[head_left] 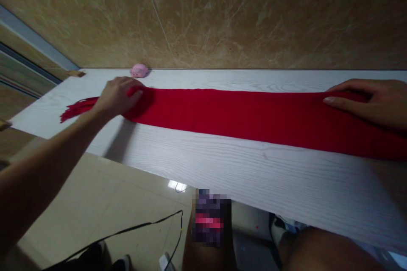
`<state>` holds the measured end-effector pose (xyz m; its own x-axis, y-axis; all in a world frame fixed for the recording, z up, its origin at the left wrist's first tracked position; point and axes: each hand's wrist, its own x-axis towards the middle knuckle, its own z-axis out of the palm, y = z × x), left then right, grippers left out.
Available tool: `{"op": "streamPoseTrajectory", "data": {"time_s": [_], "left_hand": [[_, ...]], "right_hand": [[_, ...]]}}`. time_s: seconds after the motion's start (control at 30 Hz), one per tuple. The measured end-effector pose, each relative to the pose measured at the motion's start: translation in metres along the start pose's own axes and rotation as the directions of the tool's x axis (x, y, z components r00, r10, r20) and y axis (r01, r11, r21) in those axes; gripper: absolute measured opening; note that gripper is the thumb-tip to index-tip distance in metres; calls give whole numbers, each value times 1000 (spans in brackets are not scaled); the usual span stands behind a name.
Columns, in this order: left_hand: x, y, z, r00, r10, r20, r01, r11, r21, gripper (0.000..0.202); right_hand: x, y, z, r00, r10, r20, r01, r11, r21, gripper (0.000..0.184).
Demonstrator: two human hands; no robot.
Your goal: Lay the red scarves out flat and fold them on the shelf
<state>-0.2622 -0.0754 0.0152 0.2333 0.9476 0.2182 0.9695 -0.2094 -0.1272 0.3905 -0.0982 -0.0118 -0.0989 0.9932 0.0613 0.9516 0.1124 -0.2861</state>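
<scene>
A long red scarf (222, 112) stretches lengthwise across the white wood-grain table (203, 154), running out of view at the right. Its fringed end lies to the left, past my left hand (120, 95). That hand is closed on the scarf near the fringe, lifting it a little so a shadow falls on the table below. On the right, my right hand (372, 99) grips the scarf's far edge, with the thumb on top and the fingers partly hidden.
A small pink pig figure (139, 70) stands at the table's back edge, against the marbled wall (222, 21). Below the front edge are a tiled floor (117, 190), a black cable (136, 225) and a white plug or power strip (165, 261).
</scene>
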Motion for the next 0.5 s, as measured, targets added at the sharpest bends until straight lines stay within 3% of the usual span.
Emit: {"op": "streamPoseTrajectory", "data": {"time_s": [0.1, 0.2, 0.37, 0.5], "left_hand": [[-21, 50, 1, 989, 140, 44, -134, 982, -131, 50], [-37, 66, 7, 995, 92, 27, -84, 968, -237, 54], [-48, 39, 17, 990, -49, 132, 83, 961, -265, 71], [-50, 13, 16, 962, -189, 195, 220, 964, -148, 72]], "right_hand": [[-1, -6, -3, 1000, -6, 11, 6, 999, -37, 91], [-2, -13, -6, 999, 30, 23, -29, 999, -45, 97], [-3, -16, -6, 1000, 27, 7, -27, 1000, -2, 101], [-2, -9, -6, 1000, -1, 5, 1, 1000, 26, 98]]}}
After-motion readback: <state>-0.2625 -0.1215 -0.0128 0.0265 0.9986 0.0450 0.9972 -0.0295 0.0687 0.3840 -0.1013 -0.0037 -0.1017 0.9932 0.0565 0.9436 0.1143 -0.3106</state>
